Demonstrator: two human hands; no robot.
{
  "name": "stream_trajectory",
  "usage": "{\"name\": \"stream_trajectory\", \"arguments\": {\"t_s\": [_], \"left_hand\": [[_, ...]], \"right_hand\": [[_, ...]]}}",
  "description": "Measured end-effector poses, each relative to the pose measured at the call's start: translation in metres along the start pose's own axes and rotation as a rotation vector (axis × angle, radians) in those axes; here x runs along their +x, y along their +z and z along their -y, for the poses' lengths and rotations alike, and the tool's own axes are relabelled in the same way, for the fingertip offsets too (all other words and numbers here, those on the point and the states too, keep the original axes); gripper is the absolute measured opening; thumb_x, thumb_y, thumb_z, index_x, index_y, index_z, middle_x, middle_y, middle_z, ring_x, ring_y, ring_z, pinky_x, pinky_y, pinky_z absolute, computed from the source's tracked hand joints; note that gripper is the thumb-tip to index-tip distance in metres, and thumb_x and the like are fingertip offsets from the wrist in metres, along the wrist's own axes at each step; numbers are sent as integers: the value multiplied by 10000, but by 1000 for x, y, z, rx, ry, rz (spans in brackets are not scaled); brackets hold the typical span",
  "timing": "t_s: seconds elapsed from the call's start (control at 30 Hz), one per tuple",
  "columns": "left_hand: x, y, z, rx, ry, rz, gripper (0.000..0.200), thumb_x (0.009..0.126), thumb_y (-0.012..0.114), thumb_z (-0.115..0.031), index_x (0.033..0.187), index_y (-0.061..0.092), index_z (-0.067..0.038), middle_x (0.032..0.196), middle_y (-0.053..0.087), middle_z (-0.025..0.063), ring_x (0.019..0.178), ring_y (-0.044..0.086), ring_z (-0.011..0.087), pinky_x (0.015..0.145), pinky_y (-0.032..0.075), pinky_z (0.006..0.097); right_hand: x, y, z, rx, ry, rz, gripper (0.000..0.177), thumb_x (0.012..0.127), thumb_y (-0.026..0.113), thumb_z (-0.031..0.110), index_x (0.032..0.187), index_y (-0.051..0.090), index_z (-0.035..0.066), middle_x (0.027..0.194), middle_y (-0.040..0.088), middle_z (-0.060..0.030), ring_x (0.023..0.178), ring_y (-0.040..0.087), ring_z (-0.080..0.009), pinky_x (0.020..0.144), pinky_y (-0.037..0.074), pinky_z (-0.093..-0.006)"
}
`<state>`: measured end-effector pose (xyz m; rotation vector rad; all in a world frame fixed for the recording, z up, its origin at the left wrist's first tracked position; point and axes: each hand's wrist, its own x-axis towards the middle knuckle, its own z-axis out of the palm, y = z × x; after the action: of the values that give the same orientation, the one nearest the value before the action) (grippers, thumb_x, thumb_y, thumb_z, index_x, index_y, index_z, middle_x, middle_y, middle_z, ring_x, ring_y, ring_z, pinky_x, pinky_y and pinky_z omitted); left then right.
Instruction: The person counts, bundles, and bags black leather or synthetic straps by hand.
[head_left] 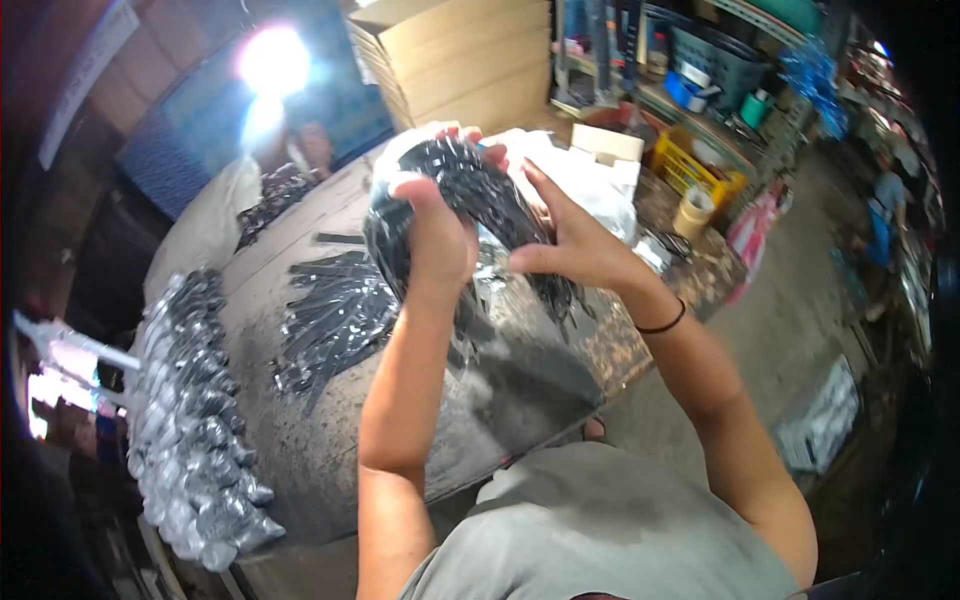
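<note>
Both of my hands are raised over the table around a thick bundle of black plastic-wrapped strips [455, 170]. My left hand [437, 235] is closed round the bundle's near side, thumb up and fingertips at its top. At the bundle's right side, my right hand [575, 235] has its thumb and fingers spread apart, close to the hanging ends; whether it touches them is hard to tell. Loose black strips [340, 310] lie on the grey table [290, 440] to the left. Clear plastic bags [600, 190] lie behind my right hand.
A long row of grey wrapped bundles [195, 420] lines the table's left edge. Cardboard boxes [465, 60] stand behind. At the right are a yellow crate [695, 170], a tape roll [693, 213] and shelves. Another person's hand [315, 145] shows across the table.
</note>
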<state>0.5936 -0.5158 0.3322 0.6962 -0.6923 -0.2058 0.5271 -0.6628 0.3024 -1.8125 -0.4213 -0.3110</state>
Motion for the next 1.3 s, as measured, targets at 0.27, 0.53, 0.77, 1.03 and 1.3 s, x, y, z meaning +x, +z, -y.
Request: {"name": "stream_trajectory", "arguments": {"t_s": [0.27, 0.53, 0.77, 1.03, 1.3], "left_hand": [[-3, 5, 25, 140, 193, -189, 930, 680, 417, -803, 1199, 474, -34, 1151, 556, 127, 1089, 547, 285, 941, 444, 423], [-21, -5, 7, 302, 186, -119, 983, 687, 382, -812, 1258, 455, -16, 1236, 528, 84, 1143, 507, 208, 971, 417, 372], [-25, -18, 12, 388, 160, -138, 995, 685, 399, -813, 1301, 403, -33, 1259, 505, 70, 1162, 485, 195, 995, 384, 360], [-28, -61, 46, 292, 134, -213, 969, 732, 408, -774, 1346, 355, -27, 1322, 454, 84, 1208, 437, 178, 1012, 351, 354], [-58, -35, 65, 558, 129, -282, 792, 830, 606, -496, 1357, 330, 27, 1349, 412, 153, 1223, 389, 204, 984, 327, 315]], "right_hand": [[45, -16, 5, -140, -285, 47, 1155, 620, 840, 362, 1454, 121, 14, 1395, 352, -231, 1293, 368, -289, 1065, 292, -374], [57, 3, 27, -444, -240, 159, 1029, 663, 771, 310, 1432, 153, 20, 1273, 492, -223, 1252, 364, -449, 986, 382, -438], [57, 46, 23, -800, -377, -198, 765, 701, 701, 192, 1347, 335, 8, 1101, 571, -243, 1008, 537, -443, 831, 444, -469], [73, 53, 22, -746, -419, -165, 605, 739, 649, 187, 1293, 421, 104, 1006, 562, -216, 895, 577, -410, 645, 486, -447], [101, 45, 26, -847, -585, -61, 656, 642, 621, 3, 1256, 448, 154, 1053, 588, -163, 856, 607, -391, 697, 504, -438]]}}
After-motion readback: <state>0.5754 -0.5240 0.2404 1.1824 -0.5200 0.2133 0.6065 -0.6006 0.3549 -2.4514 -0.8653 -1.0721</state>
